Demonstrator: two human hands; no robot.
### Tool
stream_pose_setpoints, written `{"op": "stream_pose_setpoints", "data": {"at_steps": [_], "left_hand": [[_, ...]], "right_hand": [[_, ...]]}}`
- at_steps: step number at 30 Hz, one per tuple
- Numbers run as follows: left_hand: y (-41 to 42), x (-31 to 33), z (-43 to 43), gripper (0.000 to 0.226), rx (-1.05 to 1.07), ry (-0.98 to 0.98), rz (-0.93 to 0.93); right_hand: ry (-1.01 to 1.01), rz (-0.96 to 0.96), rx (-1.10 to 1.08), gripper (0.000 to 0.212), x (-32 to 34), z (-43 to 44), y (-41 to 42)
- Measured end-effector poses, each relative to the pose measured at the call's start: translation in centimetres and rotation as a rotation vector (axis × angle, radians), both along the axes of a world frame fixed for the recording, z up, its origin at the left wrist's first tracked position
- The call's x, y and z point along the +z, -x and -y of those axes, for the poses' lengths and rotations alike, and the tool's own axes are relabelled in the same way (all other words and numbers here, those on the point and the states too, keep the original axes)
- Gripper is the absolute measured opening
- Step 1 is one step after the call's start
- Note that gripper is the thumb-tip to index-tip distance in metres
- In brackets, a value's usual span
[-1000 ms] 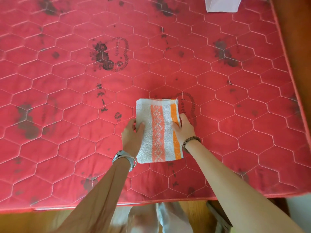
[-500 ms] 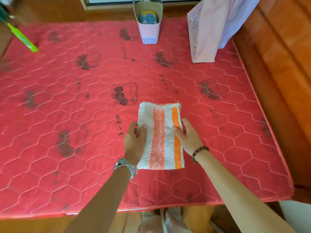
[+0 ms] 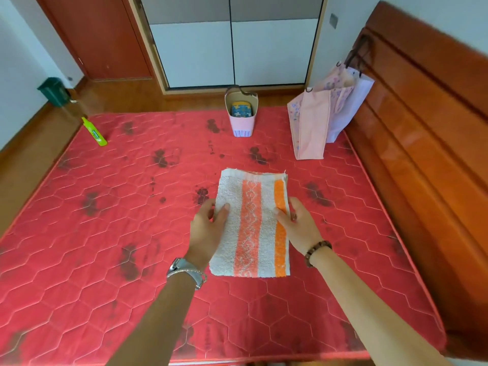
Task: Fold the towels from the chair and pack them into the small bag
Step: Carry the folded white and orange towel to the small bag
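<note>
A folded white towel (image 3: 252,223) with orange stripes sits at the middle of the red quilted mattress (image 3: 105,233). My left hand (image 3: 207,232) grips its left edge, thumb on top. On the opposite edge my right hand (image 3: 298,224) pinches the orange stripe. The towel looks slightly raised off the mattress. A small pink bag (image 3: 240,113) stands open at the far edge of the mattress, with a blue and yellow item inside it.
Two taller bags, pink (image 3: 310,122) and white (image 3: 351,107), stand at the far right beside the wooden headboard (image 3: 422,143). A green bottle (image 3: 94,132) lies at the far left corner. Beyond the mattress are a wooden floor, a wardrobe and a door.
The view has tilted up, showing the bags, wardrobe and door. Both hands keep hold of the towel's side edges, and it has come slightly up and away from me.
</note>
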State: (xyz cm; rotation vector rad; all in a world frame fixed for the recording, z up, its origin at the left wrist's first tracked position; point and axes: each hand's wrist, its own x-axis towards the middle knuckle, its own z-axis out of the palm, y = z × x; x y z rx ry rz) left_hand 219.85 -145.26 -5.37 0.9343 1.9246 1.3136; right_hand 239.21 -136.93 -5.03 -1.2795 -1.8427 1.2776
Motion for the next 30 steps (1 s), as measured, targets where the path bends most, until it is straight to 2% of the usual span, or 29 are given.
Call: {"op": "stream_pose_setpoints", "data": {"at_steps": [4, 10, 17, 19, 22, 23, 25, 28, 30], "left_hand": [[-0.1, 2.4, 1.6, 0.037, 0.056, -0.016, 0.036], [-0.1, 5.2, 3.8, 0.027, 0.138, -0.053, 0.105], [1.1, 7.9, 8.3, 0.012, 0.268, -0.075, 0.182], [1.8, 8.1, 10.0, 0.014, 0.312, -0.070, 0.194], [3.0, 8.1, 12.5, 0.019, 0.380, -0.051, 0.162], [3.4, 8.0, 13.4, 0.018, 0.403, -0.041, 0.150], [4.1, 7.9, 15.3, 0.025, 0.456, -0.026, 0.124], [5.2, 7.7, 18.0, 0.044, 0.535, -0.022, 0.106], [5.7, 8.1, 19.8, 0.035, 0.577, -0.030, 0.099]], "right_hand": [[-0.039, 0.001, 0.063, 0.014, 3.1, 0.1, 0.4], [-0.083, 0.006, 0.162, 0.027, 6.8, 0.5, 1.3], [-0.059, 0.036, 0.313, 0.014, 8.3, 2.5, 4.7], [-0.044, 0.039, 0.352, 0.005, 8.7, 3.3, 6.1], [-0.033, 0.067, 0.428, 0.006, 8.9, 5.1, 8.1], [-0.027, 0.074, 0.456, 0.010, 8.8, 5.8, 8.8], [-0.013, 0.095, 0.500, 0.032, 9.4, 7.3, 10.1], [-0.014, 0.117, 0.580, 0.039, 10.6, 9.4, 11.8], [0.006, 0.129, 0.629, 0.041, 11.0, 10.7, 12.9]]}}
